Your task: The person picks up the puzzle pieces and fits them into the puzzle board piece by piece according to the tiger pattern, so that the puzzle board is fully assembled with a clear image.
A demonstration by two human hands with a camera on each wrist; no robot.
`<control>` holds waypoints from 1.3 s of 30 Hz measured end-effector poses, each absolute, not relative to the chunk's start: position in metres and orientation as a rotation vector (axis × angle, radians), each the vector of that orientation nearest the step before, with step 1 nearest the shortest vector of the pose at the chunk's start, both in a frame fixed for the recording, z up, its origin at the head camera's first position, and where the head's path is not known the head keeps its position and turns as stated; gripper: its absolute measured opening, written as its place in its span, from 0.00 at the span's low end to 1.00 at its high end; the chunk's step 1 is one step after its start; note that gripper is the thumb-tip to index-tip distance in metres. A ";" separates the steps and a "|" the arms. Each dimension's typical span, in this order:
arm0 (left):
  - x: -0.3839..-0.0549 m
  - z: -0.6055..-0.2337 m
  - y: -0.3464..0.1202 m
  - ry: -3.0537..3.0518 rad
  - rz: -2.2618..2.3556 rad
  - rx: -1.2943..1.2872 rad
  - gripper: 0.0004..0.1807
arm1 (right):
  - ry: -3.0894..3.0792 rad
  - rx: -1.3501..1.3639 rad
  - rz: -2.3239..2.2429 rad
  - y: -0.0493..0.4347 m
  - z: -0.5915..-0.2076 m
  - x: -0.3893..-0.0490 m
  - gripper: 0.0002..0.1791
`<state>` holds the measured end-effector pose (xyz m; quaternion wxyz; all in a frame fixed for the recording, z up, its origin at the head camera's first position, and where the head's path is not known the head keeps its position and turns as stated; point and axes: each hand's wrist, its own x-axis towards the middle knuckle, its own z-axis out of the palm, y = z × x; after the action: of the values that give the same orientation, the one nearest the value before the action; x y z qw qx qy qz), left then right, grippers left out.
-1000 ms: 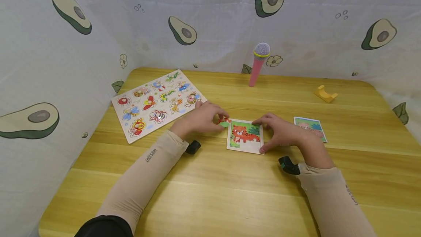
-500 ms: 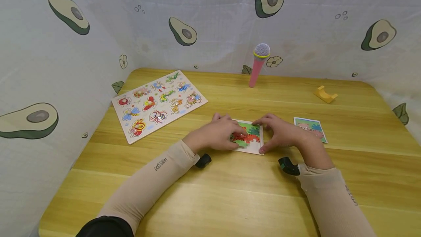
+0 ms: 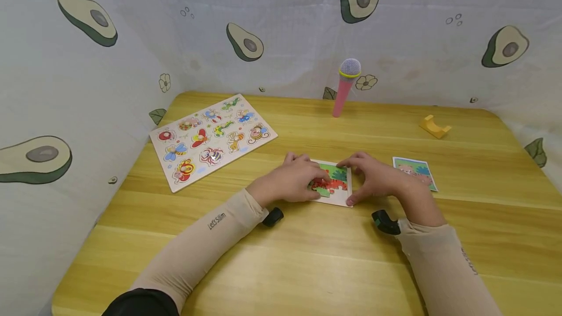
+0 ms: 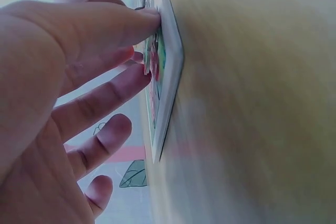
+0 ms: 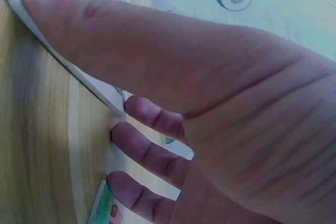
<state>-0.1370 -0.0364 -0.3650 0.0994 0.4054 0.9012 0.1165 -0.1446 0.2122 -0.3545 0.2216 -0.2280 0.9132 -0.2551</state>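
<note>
A small tiger jigsaw puzzle board (image 3: pixel 337 200) lies on the table, with bare white backing along its near side. My left hand (image 3: pixel 290 179) covers the board's left part and pinches a green and orange jigsaw piece (image 3: pixel 324 192) low over it. In the left wrist view the thumb and fingertips sit at the jigsaw piece (image 4: pixel 147 62), close above the board. My right hand (image 3: pixel 377 175) holds the board's right side, thumb on the near corner and fingers at the far corner. That thumb presses the board's rim (image 5: pixel 94 82) in the right wrist view.
A picture card (image 3: pixel 414 172) with a pink animal lies just right of the right hand. An insect puzzle board (image 3: pixel 199 160) is at the back left. A pink microphone (image 3: pixel 341 97) stands at the back, and a yellow curved block (image 3: pixel 434 128) sits at the back right.
My left hand has moved right with the jigsaw piece, from beside the puzzle board to over it, and the piece has come down lower. The right hand has stayed at the board's edge.
</note>
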 end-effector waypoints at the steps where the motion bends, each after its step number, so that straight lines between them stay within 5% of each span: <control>1: -0.137 -0.365 -0.036 2.664 0.343 1.197 0.24 | 2.523 -0.626 -0.707 0.212 -0.354 -0.145 0.48; 39: -0.133 -0.370 -0.031 2.628 0.332 1.292 0.18 | 2.525 -0.612 -0.681 0.211 -0.353 -0.146 0.49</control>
<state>-0.1328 -0.0312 -0.3698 0.0971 0.4363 0.8875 0.1120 -0.1457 0.2106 -0.3525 0.2261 -0.2221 0.9157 -0.2469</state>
